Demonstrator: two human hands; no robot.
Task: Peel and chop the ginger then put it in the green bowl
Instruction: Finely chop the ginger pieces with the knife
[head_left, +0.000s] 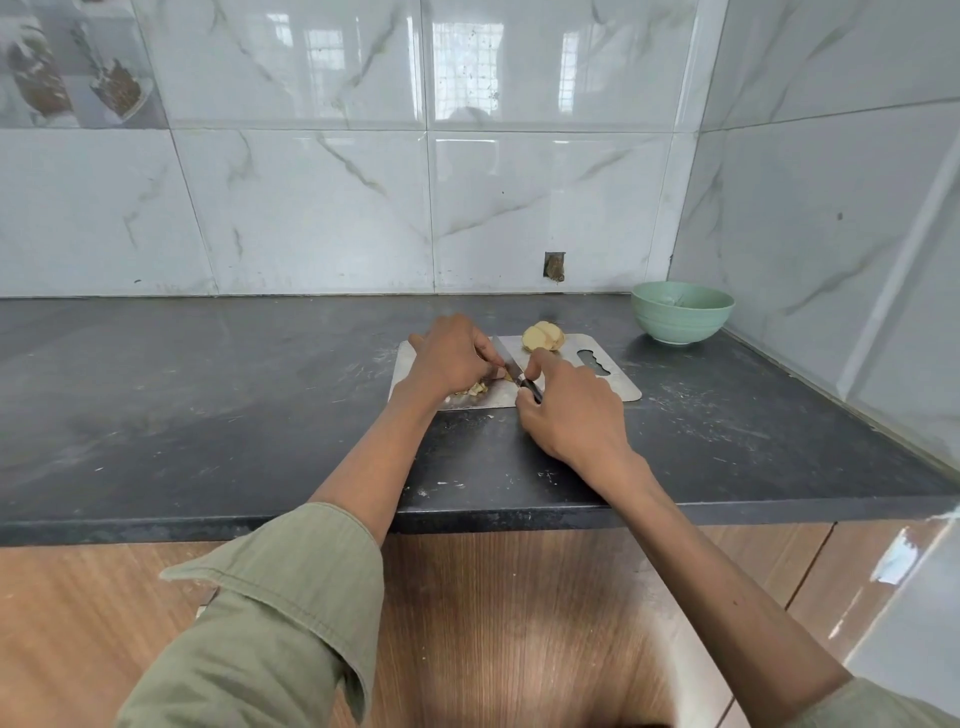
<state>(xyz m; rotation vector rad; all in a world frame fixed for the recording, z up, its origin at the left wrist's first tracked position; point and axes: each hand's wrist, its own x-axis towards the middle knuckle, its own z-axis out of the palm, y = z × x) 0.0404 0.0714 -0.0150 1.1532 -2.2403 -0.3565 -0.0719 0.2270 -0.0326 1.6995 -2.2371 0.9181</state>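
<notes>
A steel chopping board (608, 387) lies on the dark counter. My right hand (569, 410) grips the black handle of a knife (506, 364), forefinger stretched along it, blade pointing away over the board. My left hand (452, 353) is curled over a small piece of ginger at the blade; that piece is mostly hidden. Pale chopped ginger bits (474, 388) lie by my left wrist. A peeled ginger lump (543, 336) rests at the board's far edge. The green bowl (680, 312) stands at the back right, near the corner.
The dark counter (208, 389) stretches wide to the left of the board. Tiled walls close the back and right side. The counter's front edge (467, 512) runs under my forearms, with wooden cabinet fronts below.
</notes>
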